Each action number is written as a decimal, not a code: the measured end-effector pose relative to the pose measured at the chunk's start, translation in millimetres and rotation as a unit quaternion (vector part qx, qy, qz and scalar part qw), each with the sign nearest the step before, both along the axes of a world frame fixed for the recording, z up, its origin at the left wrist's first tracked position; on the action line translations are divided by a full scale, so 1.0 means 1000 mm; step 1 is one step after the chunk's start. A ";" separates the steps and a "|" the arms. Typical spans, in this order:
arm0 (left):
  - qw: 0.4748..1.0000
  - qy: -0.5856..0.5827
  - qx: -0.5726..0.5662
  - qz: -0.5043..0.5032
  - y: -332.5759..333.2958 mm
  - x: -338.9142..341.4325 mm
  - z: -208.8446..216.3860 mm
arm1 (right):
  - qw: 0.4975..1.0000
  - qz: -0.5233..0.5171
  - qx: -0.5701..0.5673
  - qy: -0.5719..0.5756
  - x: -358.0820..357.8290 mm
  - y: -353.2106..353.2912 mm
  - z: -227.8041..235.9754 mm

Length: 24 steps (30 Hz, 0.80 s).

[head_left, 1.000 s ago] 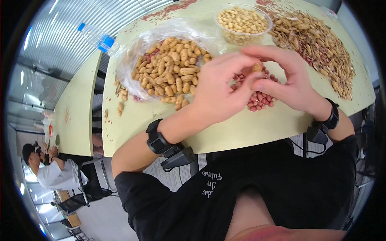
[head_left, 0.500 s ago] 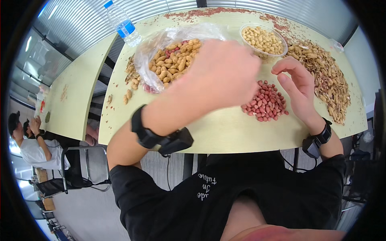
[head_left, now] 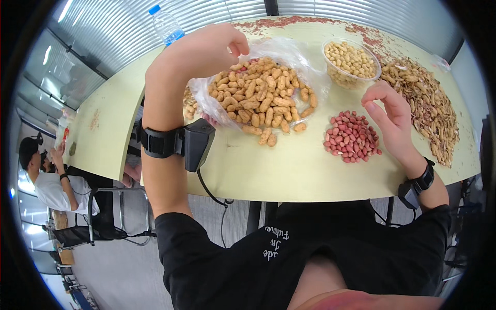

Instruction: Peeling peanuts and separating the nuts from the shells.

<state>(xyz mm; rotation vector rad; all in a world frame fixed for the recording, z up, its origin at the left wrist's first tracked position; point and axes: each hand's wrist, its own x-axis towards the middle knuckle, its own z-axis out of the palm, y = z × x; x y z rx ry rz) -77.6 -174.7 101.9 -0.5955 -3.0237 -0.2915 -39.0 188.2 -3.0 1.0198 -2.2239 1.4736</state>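
Observation:
My left hand (head_left: 212,50) hangs over the far left edge of a clear plastic bag (head_left: 316,70) of unshelled peanuts (head_left: 261,93). Its fingers are bent and apart; I see nothing in them, though the palm side is hidden. At right, my right hand (head_left: 393,114) hovers beside a small heap of red-skinned peanut kernels (head_left: 351,137). Thumb and forefinger curve toward each other, with no object visible between them. Beyond the heap stands a clear round tub (head_left: 351,78) filled with pale, skinned kernels.
A large mound of empty peanut shells (head_left: 421,103) covers the table's right side. Red skins (head_left: 289,21) lie scattered along the far edge. A water bottle (head_left: 166,25) with a blue cap stands at far left. Another person (head_left: 57,178) sits by the second table (head_left: 98,119).
My left hand has swung left and away from above the red kernels to the bag, uncovering the peanuts. My right hand stays beside the kernels, and the whole view has shifted slightly.

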 end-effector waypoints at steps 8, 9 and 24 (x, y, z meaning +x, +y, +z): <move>0.982 -0.182 -0.025 0.033 -0.011 -0.036 -0.024 | 1.000 0.002 0.009 0.015 0.000 0.001 -0.001; 0.980 -0.196 -0.032 -0.009 -0.017 -0.042 -0.032 | 1.000 0.005 0.008 0.020 0.000 0.001 0.000; 0.965 -0.226 -0.085 0.098 -0.022 -0.049 -0.036 | 0.998 0.008 0.047 0.044 0.003 0.000 0.003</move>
